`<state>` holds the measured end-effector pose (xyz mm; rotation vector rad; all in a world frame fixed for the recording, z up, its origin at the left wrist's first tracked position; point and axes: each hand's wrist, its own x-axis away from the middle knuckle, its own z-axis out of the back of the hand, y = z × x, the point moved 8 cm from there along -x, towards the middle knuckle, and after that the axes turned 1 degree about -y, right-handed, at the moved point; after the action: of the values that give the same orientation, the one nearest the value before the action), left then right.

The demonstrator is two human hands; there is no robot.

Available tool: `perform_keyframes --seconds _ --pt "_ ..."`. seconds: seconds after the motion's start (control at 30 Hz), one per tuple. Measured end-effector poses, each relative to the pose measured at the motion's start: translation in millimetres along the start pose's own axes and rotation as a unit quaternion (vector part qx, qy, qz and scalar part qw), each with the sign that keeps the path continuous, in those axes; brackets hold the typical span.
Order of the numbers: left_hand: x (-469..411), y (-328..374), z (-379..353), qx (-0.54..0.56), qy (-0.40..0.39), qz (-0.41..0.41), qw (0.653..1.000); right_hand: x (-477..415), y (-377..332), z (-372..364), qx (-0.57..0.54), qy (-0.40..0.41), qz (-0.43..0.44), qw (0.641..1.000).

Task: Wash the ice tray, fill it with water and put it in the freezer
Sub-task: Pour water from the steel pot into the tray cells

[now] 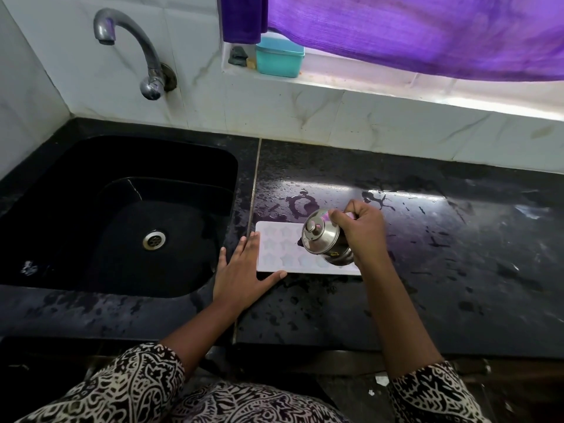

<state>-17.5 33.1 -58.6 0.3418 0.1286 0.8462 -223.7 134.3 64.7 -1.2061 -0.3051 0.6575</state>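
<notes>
A white ice tray (282, 245) with star-shaped cells lies flat on the wet black counter, just right of the sink. My left hand (244, 271) rests flat with spread fingers on the tray's left end and front corner. My right hand (360, 228) grips a lidded steel jug (323, 239), tilted to the left over the tray's right half. The jug hides part of the tray. I cannot tell whether water is coming out of the jug.
A black sink (91, 190) with a steel drain (154, 239) lies to the left, under a wall tap (146, 53). The black counter (442, 270) is splashed with water. A teal box (279, 58) stands on the window ledge under a purple curtain (427, 29).
</notes>
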Motion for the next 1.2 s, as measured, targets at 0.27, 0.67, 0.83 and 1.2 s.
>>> perform_keyframes --seconds 0.27,0.67,0.83,1.2 --pt "-1 0 0 0.008 0.004 0.0 1.0 0 1 -1 0.003 0.001 -0.002 1.0" --pt "-1 0 0 0.006 0.005 -0.002 1.0 5 -4 0 -0.014 0.002 -0.007 1.0" --pt "-1 1 1 0.005 0.0 -0.002 1.0 5 -3 1 -0.02 0.006 -0.013 1.0" --pt "0 1 1 0.009 0.0 -0.001 1.0 5 8 3 -0.086 0.01 -0.057 0.995"
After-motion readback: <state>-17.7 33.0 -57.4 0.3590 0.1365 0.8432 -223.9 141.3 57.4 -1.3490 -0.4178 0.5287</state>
